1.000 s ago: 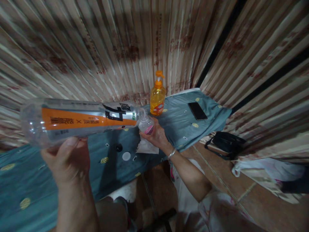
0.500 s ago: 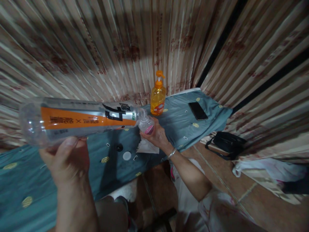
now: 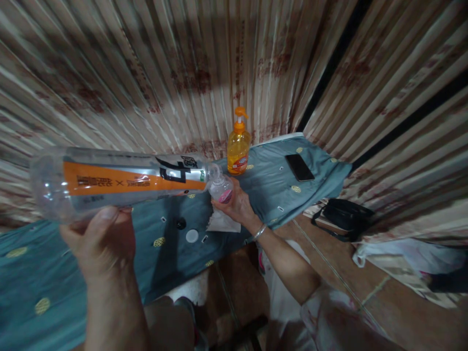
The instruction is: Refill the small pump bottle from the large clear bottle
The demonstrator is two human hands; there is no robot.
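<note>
My left hand (image 3: 104, 239) is wrapped from below round a large clear plastic bottle (image 3: 135, 180) with an orange and silver label. The bottle lies nearly level in the air, its mouth pointing right. My right hand (image 3: 239, 202), with a bracelet on the wrist, grips a small clear bottle (image 3: 221, 187) with a pink label. That bottle leans to the left, and the two bottle mouths meet. Whether liquid flows between them I cannot tell. Below, a black cap (image 3: 180, 223) and a white round cap (image 3: 192, 236) lie on the cloth.
A pump bottle (image 3: 238, 151) of orange liquid stands at the back of the cloth-covered table (image 3: 270, 195). A phone (image 3: 300, 167) lies to its right. White paper (image 3: 226, 223) is under my right hand. A black bag (image 3: 341, 217) rests beyond the table's right side, before the pleated curtain (image 3: 175, 63).
</note>
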